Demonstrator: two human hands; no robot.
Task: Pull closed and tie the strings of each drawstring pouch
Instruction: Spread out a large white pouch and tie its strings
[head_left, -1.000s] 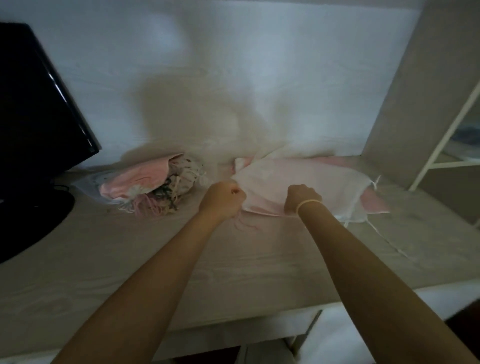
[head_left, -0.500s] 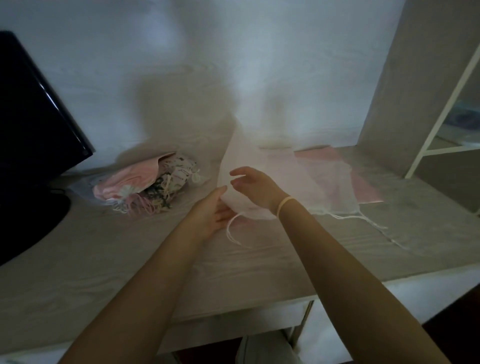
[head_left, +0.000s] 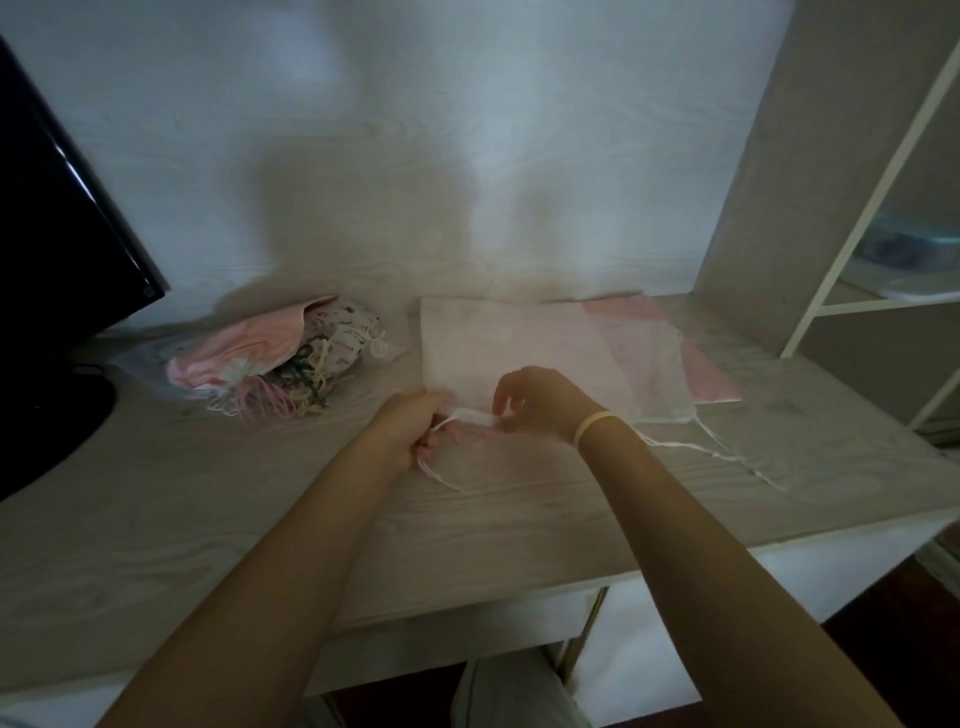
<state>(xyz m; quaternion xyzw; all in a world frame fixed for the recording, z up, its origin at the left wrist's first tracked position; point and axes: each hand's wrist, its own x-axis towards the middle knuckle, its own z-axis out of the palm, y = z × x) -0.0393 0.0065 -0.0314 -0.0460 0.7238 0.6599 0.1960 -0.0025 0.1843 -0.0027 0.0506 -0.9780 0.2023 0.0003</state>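
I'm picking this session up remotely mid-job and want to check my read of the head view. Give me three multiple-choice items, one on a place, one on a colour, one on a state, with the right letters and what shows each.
1. Where does the heap of bunched pouches lie?
A. Left of the flat white pouch, near the monitor
B. On the shelf at right
C. Under the desk

2. What colour is the band on the right wrist?
A. Black
B. Pale yellow
C. Blue

3. What is the left hand doing?
A. Lying flat on the desk
B. Hanging off the desk edge
C. Gripping the string at the near edge of the white pouch

Answers: 1 A, the heap sits between the monitor and the flat pouch. 2 B, a pale yellow loop circles the wrist. 3 C, its fingers curl round the white string.
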